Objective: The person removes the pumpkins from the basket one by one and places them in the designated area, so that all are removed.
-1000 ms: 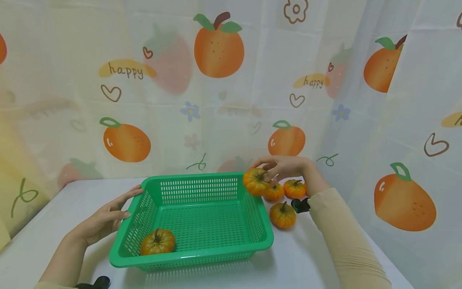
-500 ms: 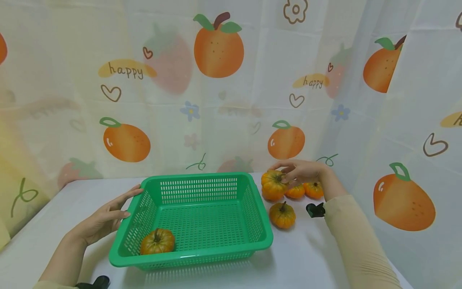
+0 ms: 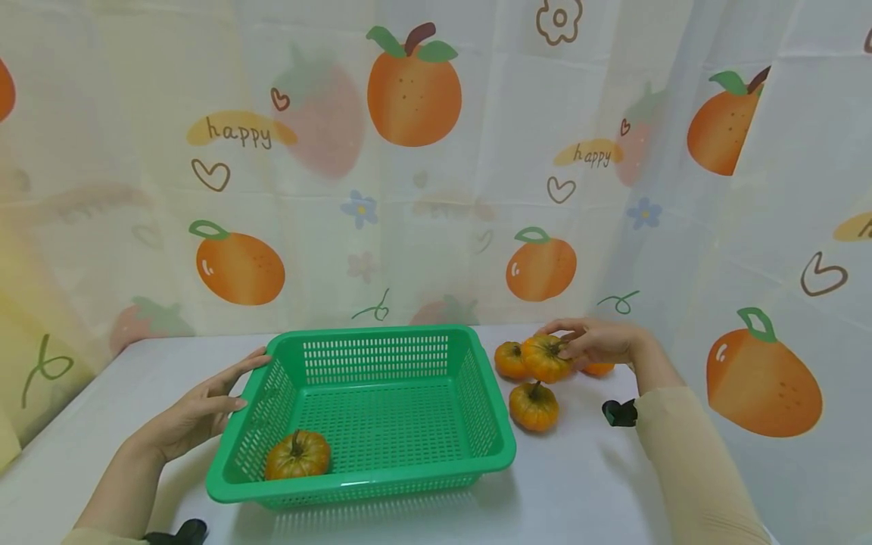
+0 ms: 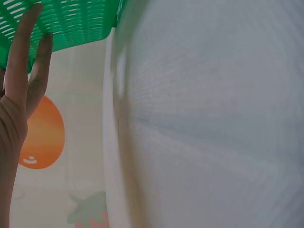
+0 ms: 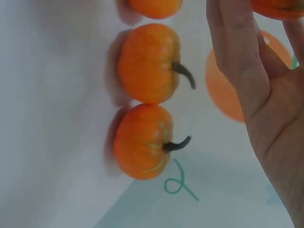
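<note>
My right hand (image 3: 602, 342) holds a small orange pumpkin (image 3: 547, 360) by its top, to the right of the basket. In the right wrist view, part of that held pumpkin (image 5: 280, 7) shows at the top right corner. My left hand (image 3: 187, 420) rests against the left rim of a green plastic basket (image 3: 361, 481), its fingers mostly straight. The left wrist view shows those fingers (image 4: 20, 61) touching the basket's slotted side (image 4: 76, 21). Inside the basket, a yellow-green pumpkin (image 3: 297, 456) sits in the near left corner.
On the white table (image 3: 572, 484), one pumpkin (image 3: 534, 407) stands beside the basket's right side. Another pumpkin (image 3: 509, 361) is behind it, and one more (image 3: 599, 369) is partly covered by the right hand. A fruit-printed curtain (image 3: 436, 250) hangs behind the table.
My right hand has moved right and slightly down with the pumpkin, from the basket's right rim to above the other pumpkins. The left hand and the basket have stayed in place.
</note>
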Tool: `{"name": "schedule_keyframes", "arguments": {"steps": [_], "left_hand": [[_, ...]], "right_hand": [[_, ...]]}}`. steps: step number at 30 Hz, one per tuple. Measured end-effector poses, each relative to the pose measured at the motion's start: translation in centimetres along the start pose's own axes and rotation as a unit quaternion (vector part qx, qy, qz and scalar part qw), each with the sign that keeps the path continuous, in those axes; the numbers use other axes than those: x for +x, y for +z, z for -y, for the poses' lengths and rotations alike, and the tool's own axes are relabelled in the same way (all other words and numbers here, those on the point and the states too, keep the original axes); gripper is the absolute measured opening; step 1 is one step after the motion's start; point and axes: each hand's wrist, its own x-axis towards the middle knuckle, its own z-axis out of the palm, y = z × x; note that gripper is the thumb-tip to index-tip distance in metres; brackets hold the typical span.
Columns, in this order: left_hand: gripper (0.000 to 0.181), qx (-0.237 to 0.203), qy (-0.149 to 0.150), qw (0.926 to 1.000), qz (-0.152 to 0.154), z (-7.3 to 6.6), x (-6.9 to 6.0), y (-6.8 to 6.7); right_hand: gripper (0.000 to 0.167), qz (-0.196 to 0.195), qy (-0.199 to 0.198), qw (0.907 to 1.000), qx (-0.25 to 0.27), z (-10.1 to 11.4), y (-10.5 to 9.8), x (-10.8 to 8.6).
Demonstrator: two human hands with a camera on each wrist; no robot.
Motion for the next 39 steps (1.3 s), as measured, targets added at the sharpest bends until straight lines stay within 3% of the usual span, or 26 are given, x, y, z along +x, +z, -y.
{"name": "schedule_keyframes", "arguments": {"steps": [7, 15, 26, 39], "left_hand": [[0.064, -0.008, -0.002, 1.0000, 0.002, 0.0, -0.1, 0.1], [0.065, -0.008, 0.004, 1.0000, 0.004, -0.1, -0.1, 0.2], [0.065, 0.007, 0.001, 0.9999, -0.008, -0.3, -0.1, 0.4], [0.065, 0.010, -0.002, 0.9999, -0.007, -0.2, -0.1, 0.2]], "right_hand": [[0.052, 0.004, 0.013, 0.9996, 0.025, -2.0, -0.3, -0.8], [0.054, -0.052, 0.052, 0.9960, 0.052, -3.7, -0.2, -2.0], [0.060, -0.081, 0.080, 0.9916, 0.061, -6.4, 0.0, -2.8], [0.055, -0.073, 0.084, 0.9901, 0.086, -8.3, 0.3, -3.1]]}}
